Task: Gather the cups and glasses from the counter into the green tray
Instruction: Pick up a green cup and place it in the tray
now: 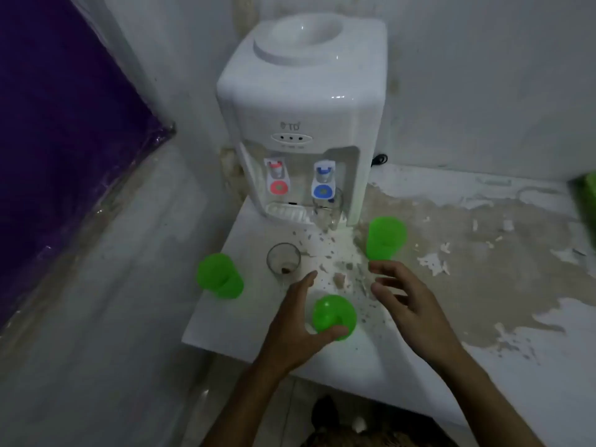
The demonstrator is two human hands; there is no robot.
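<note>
My left hand (pixel 296 321) cups the nearest green cup (pixel 333 316) at the counter (pixel 483 366) edge, thumb beneath, fingers spread, not yet clamped. My right hand (pixel 409 301) hovers open and empty. Risk: a glancing push tips this cup off the edge, or knocks the glass (pixel 283 259) nearby (the tray is not clearly visible).

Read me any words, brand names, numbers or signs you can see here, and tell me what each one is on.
"TD", with a small mark before it: front of the white water dispenser, above its three indicator lights.
Tiny print under those lights: too small and blurred to read.
Red tap and blue tap: coloured round marks only, no readable words.
Green cups, such as the one by the left hand, and the clear glass: no text visible.
</note>
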